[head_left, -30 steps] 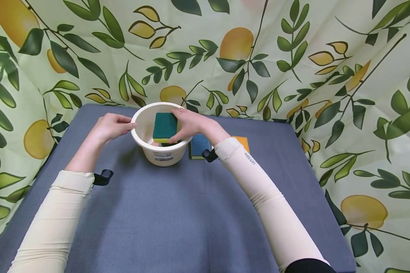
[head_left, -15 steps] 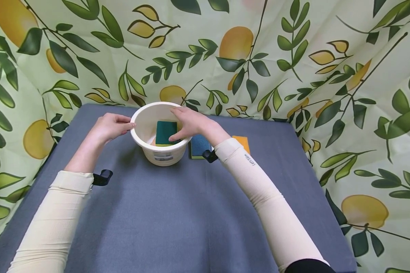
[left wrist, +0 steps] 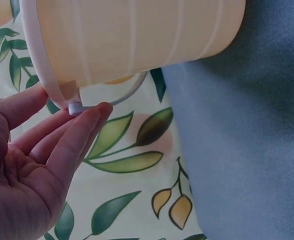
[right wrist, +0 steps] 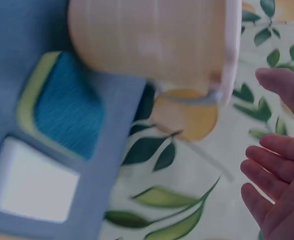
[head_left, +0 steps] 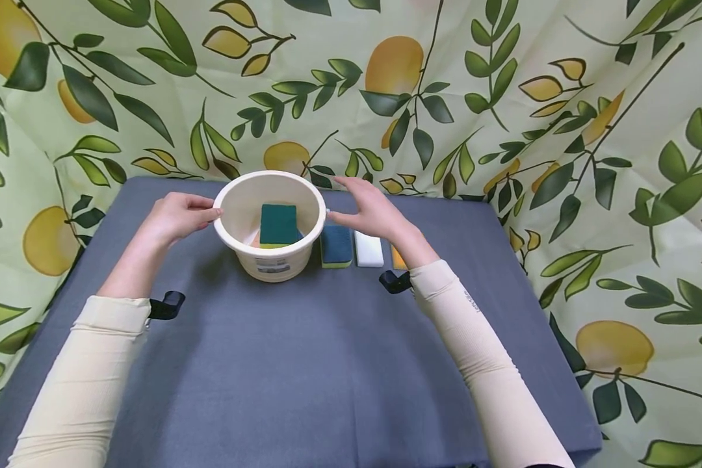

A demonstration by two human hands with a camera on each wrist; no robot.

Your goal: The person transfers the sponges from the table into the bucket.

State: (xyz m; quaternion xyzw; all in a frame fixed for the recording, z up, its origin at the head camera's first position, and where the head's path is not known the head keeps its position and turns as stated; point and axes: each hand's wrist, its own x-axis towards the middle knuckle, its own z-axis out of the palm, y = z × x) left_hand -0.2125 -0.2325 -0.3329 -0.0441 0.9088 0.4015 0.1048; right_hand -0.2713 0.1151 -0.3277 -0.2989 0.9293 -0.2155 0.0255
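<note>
A cream plastic bucket [head_left: 298, 260] stands toward the table's back edge. Inside it lies a green-and-yellow scouring sponge [head_left: 278, 223], partly covering something pinkish and a bit of blue. My left hand [head_left: 175, 218] pinches the bucket's rim on the left; in the left wrist view, its fingers are at the handle's pivot [left wrist: 76, 108]. Just off the rim on the right, my right hand [head_left: 374, 211] is empty, thumb and fingers spread apart. Below it on the table are a blue scouring sponge [head_left: 336, 244] and a white sponge block [head_left: 369, 249].
An orange piece [head_left: 398, 259] lies to the right of the white block, partly behind the right wrist. The blue-grey table [head_left: 292, 364] runs back to a leaf-and-fruit patterned curtain [head_left: 433, 39], which hangs close behind the bucket.
The green sponge has gone lower into the bucket and been let go. My right hand has come out over the rim to the right, uncovering the white block. The left hand keeps its hold.
</note>
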